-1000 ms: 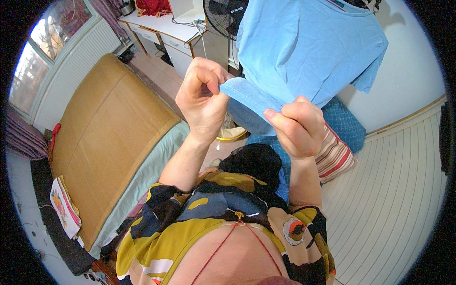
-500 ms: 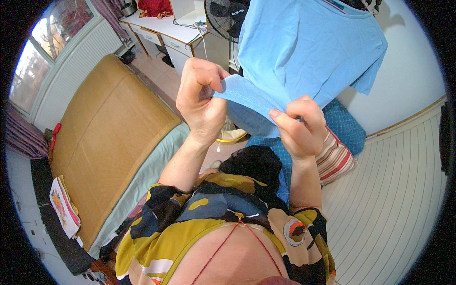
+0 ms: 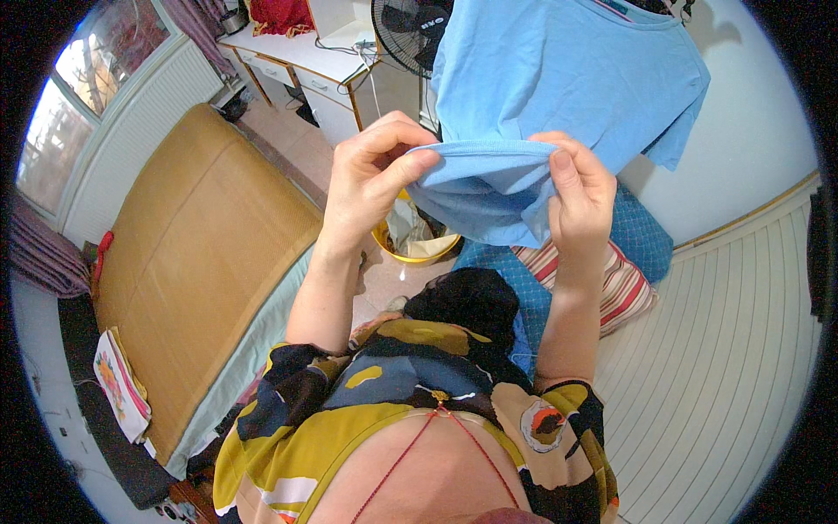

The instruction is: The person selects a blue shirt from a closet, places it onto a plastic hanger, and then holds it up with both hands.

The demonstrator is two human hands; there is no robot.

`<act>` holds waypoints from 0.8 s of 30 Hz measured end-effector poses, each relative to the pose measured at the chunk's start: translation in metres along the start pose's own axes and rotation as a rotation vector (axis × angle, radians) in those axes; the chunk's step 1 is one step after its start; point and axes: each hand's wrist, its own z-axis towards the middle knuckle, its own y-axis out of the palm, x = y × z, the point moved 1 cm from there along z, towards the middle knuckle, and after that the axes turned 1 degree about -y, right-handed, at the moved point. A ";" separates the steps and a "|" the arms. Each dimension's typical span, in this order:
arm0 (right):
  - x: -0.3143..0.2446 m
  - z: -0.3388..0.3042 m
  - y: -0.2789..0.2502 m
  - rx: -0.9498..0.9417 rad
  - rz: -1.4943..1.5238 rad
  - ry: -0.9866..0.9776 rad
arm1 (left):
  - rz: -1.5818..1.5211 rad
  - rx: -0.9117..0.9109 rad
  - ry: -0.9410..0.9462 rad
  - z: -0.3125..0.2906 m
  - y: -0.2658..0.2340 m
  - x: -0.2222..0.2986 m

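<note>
A light blue T-shirt (image 3: pixel 567 83) hangs in front of me, its neckline at the top and one short sleeve out to the right. Between my hands a stitched edge of it is drawn nearly straight, and the cloth below sags in a loose fold. My left hand (image 3: pixel 371 179) pinches the left end of this edge between thumb and fingers. At the other end my right hand (image 3: pixel 580 188) grips it, thumb on the near side. Whether this edge is the bottom hem or the other sleeve, I cannot tell.
To the left stands a bed with a brown mat (image 3: pixel 201 253). A white desk (image 3: pixel 327 65) and a black fan (image 3: pixel 410 35) are at the back. Below the shirt are a yellow-rimmed bucket (image 3: pixel 423 260), a striped cushion (image 3: pixel 624 293) and blue quilted fabric (image 3: pixel 646 231).
Both hands have turned, bringing the pinched edge from slanting to nearly level. My right hand has risen and moved slightly right; more of the bucket now shows.
</note>
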 end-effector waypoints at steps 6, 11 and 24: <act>0.009 0.002 -0.001 0.020 0.210 0.147 | -0.214 -0.008 -0.179 -0.006 0.001 -0.004; 0.015 0.004 -0.004 0.016 0.202 0.122 | -0.216 0.004 -0.218 -0.006 0.002 -0.004; 0.103 0.044 -0.020 -0.371 -0.595 -0.093 | -0.689 0.227 -0.378 0.031 -0.024 -0.050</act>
